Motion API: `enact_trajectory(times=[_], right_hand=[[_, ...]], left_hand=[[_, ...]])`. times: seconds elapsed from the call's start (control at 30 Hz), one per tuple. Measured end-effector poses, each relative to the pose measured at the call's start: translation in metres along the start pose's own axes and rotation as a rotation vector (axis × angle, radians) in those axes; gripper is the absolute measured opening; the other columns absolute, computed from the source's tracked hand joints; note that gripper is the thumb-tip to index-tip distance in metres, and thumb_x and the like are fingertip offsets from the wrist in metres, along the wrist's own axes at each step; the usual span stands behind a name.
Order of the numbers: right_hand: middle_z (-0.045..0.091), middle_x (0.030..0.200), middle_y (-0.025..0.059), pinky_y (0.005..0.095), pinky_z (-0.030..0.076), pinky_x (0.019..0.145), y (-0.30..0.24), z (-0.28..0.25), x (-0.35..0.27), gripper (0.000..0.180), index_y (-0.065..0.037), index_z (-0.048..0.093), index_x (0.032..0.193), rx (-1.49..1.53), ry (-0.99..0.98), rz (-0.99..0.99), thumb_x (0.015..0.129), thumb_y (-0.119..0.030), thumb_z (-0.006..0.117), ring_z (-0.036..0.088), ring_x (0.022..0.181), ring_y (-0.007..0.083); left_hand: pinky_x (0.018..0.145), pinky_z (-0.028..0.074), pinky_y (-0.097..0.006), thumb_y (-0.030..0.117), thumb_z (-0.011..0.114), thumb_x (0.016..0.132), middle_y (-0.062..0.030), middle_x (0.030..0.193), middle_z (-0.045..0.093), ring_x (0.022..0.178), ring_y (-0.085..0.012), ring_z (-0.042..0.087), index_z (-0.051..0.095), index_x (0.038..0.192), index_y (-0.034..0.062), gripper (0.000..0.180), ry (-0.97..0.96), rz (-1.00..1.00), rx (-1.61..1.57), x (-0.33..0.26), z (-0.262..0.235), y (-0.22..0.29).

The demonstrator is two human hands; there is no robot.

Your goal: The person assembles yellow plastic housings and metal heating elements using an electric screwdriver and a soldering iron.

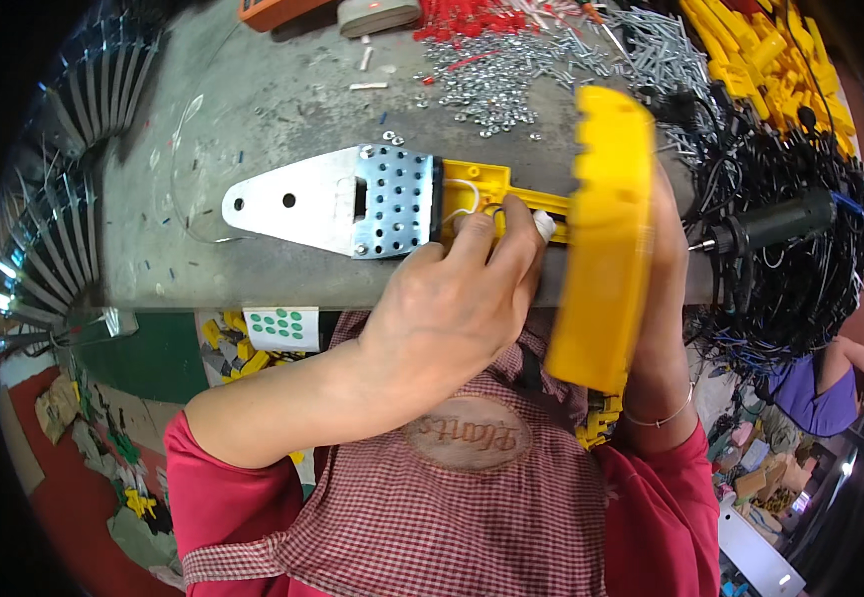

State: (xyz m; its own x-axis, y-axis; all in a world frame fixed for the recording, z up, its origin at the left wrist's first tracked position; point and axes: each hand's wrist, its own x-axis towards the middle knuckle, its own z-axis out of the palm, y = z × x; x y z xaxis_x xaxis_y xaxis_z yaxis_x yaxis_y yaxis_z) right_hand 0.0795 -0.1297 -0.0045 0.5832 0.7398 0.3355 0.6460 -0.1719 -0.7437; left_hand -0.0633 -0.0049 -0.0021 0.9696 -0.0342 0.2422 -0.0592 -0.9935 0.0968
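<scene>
A flat tool lies on the table, with a tapered silver metal plate [302, 204], a perforated bluish metal block [395, 202] and an open yellow plastic housing [477, 177] at its right end. A thin white wire [467, 191] loops inside the housing. My left hand [462, 284] rests over the housing, fingers bent and pressed into it; a small white piece [545, 225] shows beside the fingertips. My right hand [666, 229] grips a long, curved yellow plastic cover [606, 239], raised on edge at the housing's right end. The cover hides most of its fingers.
Screws [656, 50], nuts [486, 90] and red parts [472, 18] are piled at the back. Yellow parts [760, 60] fill the far right. A dark power screwdriver [775, 224] lies on black cables [790, 289]. Bent metal plates [103, 80] stand left. Another person's arm [845, 368] shows at right.
</scene>
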Motion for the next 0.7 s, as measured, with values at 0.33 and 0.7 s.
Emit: enact_trajectory(times=[0.33, 0.7], right_hand=[[0.061, 0.115, 0.0175, 0.0422, 0.047, 0.091, 0.004, 0.001, 0.003, 0.047, -0.003, 0.057, 0.118, -0.154, -0.326, -0.153, 0.074, -0.004, 0.072, 0.059, 0.105, 0.036], [0.066, 0.104, 0.0139, 0.0409, 0.047, 0.088, 0.001, -0.005, 0.007, 0.041, -0.005, 0.061, 0.114, -0.204, -0.414, -0.077, 0.074, -0.01, 0.072, 0.062, 0.1, 0.0341]], left_hand=[[0.094, 0.04, -0.048, 0.043, 0.074, 0.071, -0.0157, 0.126, 0.052, 0.111, -0.0357, 0.053, 0.05, 0.133, 0.0096, 0.074, 0.064, -0.214, -0.178, -0.038, -0.019, -0.072], [0.091, 0.039, -0.049, 0.053, 0.07, 0.073, -0.0145, 0.127, 0.053, 0.108, -0.0352, 0.053, 0.054, 0.129, 0.0098, 0.073, 0.128, -0.28, -0.197, -0.04, -0.014, -0.059]])
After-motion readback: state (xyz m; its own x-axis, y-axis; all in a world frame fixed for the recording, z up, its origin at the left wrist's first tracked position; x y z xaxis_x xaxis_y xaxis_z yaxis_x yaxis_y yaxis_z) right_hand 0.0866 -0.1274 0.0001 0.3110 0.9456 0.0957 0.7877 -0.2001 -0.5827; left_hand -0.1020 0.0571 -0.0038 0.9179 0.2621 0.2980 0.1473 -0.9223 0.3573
